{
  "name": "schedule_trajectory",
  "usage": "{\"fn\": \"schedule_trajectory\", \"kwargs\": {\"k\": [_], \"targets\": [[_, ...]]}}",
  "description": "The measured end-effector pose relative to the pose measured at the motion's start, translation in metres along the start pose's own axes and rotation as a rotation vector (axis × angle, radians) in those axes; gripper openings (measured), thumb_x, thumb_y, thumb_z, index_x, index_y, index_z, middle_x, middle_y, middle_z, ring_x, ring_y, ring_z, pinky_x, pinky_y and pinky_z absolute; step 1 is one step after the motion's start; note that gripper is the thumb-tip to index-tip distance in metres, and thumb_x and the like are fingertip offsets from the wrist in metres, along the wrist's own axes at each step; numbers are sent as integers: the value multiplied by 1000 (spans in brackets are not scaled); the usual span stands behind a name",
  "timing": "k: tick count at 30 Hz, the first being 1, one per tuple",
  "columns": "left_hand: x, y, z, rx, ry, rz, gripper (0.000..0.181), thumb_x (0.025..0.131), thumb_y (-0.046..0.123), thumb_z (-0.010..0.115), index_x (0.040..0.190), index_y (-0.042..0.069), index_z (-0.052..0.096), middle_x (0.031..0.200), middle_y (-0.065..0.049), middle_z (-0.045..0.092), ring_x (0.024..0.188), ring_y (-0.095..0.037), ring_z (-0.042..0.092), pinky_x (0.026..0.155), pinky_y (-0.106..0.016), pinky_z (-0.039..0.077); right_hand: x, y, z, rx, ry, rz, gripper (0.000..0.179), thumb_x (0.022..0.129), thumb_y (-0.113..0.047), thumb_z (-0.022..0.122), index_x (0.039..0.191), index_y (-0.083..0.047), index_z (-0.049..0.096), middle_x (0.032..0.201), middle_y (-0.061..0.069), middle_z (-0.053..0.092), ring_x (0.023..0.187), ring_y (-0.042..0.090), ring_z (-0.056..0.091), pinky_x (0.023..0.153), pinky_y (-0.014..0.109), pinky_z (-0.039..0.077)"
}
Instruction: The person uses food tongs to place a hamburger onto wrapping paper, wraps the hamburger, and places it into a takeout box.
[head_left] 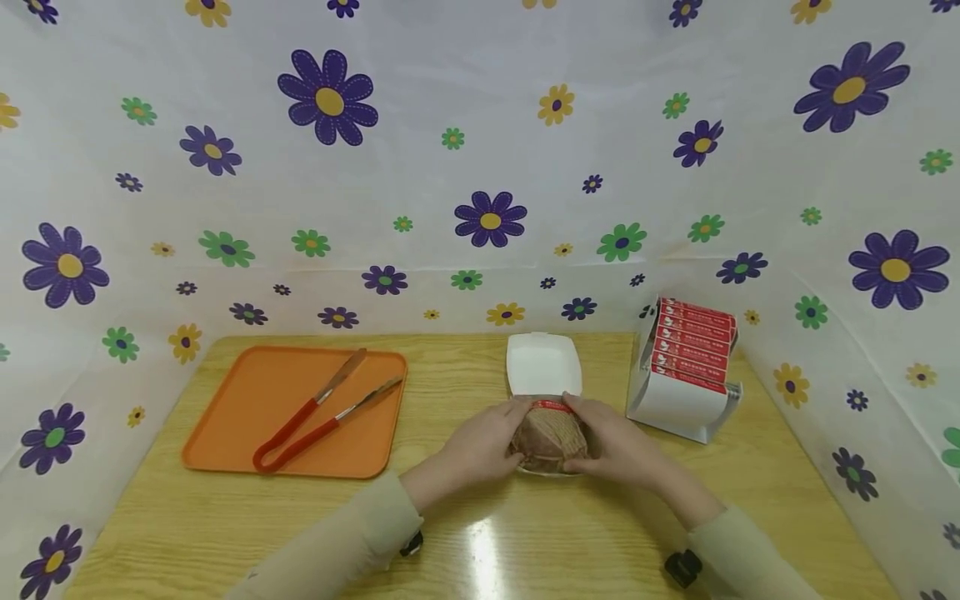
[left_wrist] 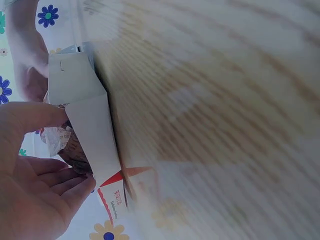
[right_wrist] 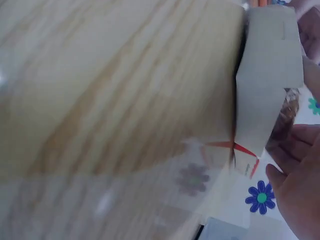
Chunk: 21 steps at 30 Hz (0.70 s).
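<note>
A round burger wrapped in brown printed paper [head_left: 551,437], with a red strip across its top, sits in a white paper box [head_left: 543,364] whose lid stands open toward the back. My left hand [head_left: 483,446] grips its left side, the thumb near the front. From the right, my right hand [head_left: 618,442] holds the other side in the same way. In the left wrist view, the fingers reach behind the box wall [left_wrist: 90,120] to the wrapper [left_wrist: 75,152]. The right wrist view has the fingers against the wrapper [right_wrist: 287,117] just inside the box edge.
An orange tray [head_left: 217,417] on the left bears red-handled tongs [head_left: 300,425]. Right of the box stands a white holder [head_left: 675,406] with several red-labelled white pieces [head_left: 693,333]. Flowered sheeting [head_left: 420,183] walls the wooden table [head_left: 465,358] at the back and sides.
</note>
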<state>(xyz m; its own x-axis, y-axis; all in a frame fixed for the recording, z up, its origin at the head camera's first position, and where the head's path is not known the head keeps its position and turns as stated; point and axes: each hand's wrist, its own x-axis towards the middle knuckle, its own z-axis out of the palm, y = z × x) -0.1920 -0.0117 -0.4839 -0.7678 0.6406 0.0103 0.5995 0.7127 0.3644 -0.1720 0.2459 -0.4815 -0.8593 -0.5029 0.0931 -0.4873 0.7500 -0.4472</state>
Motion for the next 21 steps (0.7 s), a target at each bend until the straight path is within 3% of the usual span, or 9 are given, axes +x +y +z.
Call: {"fn": "schedule_trajectory", "kwargs": {"k": [4, 10, 14, 21], "targets": [[0, -3, -1, -38, 15, 13, 83, 94, 25, 80, 162, 3, 39, 163, -14, 51, 146, -29, 56, 122, -42, 48, -3, 0, -4, 53, 76, 48, 88, 92, -31, 84, 161, 1, 40, 158, 28, 51, 144, 54, 50, 115, 72, 44], [3, -11, -9, -106, 108, 8, 74, 98, 30, 76, 159, 1, 45, 155, -15, 58, 137, -30, 62, 119, -43, 52, 2, -1, -6, 150, 152, 164, 74, 102, -29, 72, 163, -2, 38, 165, 27, 43, 150, 54, 41, 120, 74, 36], [9, -18, -12, -210, 153, -67, 66, 102, 30, 72, 157, 3, 48, 154, -16, 59, 140, -33, 60, 120, -46, 49, 11, -2, -5, 198, 191, 235, 71, 105, -28, 68, 162, 1, 38, 163, 29, 43, 151, 54, 39, 122, 73, 33], [22, -34, -1, -482, 234, -182, 52, 102, 20, 72, 148, -2, 58, 141, -20, 68, 126, -35, 69, 108, -47, 59, 26, 2, -1, 256, 234, 363, 66, 108, -24, 62, 159, 9, 37, 159, 34, 46, 145, 53, 47, 122, 71, 36]]}}
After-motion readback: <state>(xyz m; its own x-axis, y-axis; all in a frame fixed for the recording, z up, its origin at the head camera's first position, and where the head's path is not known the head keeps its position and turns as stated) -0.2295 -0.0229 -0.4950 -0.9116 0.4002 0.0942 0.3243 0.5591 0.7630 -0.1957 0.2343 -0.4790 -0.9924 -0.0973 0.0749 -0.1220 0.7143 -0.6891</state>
